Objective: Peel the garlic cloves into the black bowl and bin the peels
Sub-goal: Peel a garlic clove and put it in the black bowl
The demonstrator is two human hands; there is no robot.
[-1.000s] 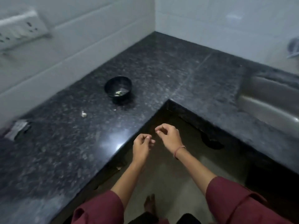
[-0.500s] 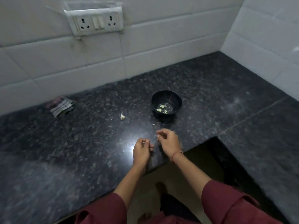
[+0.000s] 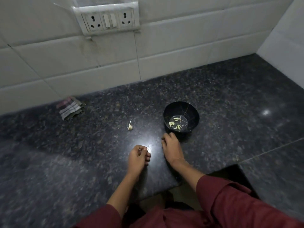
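- The black bowl (image 3: 192,111) sits on the counter (image 3: 238,102), peeled cloves (image 3: 176,123) inside.
- One garlic piece (image 3: 130,127) lies to its left.
- Left hand (image 3: 139,157) and right hand (image 3: 171,146) (just beside the bowl) are both curled; whether either holds anything cannot be told.

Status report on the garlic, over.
Left hand, right hand curled, contents unclear. Peeled cloves in bowl; one garlic piece on counter. Nothing in the way.

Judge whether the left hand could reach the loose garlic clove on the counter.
Probably yes: the garlic clove lies on bare counter just beyond the left hand, nothing between them; the black bowl stands off to the right.
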